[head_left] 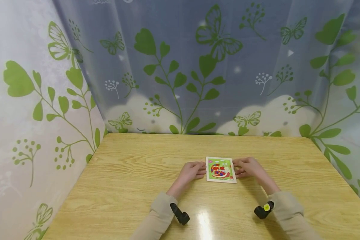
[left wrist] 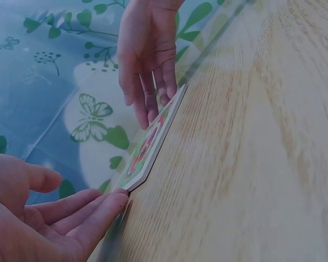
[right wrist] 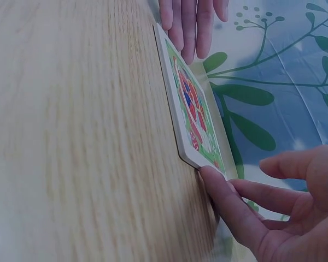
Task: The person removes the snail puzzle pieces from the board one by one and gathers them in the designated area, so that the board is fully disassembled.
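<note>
A square wooden snail puzzle [head_left: 221, 170] with a pale frame lies flat on the table, its picture red and blue on green. My left hand [head_left: 192, 171] rests beside the puzzle's left edge; in the left wrist view its extended fingertips [left wrist: 119, 199] meet the frame's edge, thumb held apart. On the opposite side, my right hand [head_left: 248, 167] has its fingertips [right wrist: 209, 176] at the right edge, fingers fairly straight and thumb raised off the frame. Neither hand curls round the puzzle.
The wood-grain table [head_left: 132, 166] stretches out around both hands. Behind it hangs a blue and white curtain [head_left: 180, 66] printed with green leaves and butterflies, and a similar pale one [head_left: 24, 116] hangs at the left. Each sleeve cuff carries a black wrist camera [head_left: 180, 215].
</note>
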The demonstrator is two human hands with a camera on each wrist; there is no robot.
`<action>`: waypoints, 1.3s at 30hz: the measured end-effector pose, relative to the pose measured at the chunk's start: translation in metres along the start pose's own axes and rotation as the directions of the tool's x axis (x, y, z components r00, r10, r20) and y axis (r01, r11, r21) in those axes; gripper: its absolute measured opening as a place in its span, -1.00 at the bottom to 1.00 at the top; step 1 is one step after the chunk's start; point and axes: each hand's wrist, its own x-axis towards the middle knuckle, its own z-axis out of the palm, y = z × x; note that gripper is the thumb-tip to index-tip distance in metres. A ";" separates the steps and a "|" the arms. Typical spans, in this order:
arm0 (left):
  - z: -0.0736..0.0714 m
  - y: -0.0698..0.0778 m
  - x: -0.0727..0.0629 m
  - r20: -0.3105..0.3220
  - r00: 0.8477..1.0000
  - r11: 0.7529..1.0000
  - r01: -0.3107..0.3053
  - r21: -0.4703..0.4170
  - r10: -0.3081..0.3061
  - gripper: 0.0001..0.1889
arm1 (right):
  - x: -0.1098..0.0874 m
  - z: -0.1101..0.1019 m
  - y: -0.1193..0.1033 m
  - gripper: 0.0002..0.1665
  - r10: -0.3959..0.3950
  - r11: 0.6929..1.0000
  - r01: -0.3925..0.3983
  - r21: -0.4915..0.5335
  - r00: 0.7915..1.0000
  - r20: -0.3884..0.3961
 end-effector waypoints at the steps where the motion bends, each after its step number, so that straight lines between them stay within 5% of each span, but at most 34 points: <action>1: -0.001 -0.001 0.000 0.000 1.000 1.000 0.000 0.000 0.000 -0.58 | 0.000 0.001 0.000 -0.38 -0.002 1.000 0.002 0.005 1.000 0.002; 39: -0.037 -0.005 -0.040 0.010 1.000 1.000 -0.002 0.012 0.002 -0.56 | -0.009 0.042 -0.007 -0.42 -0.025 0.999 0.024 0.030 1.000 0.015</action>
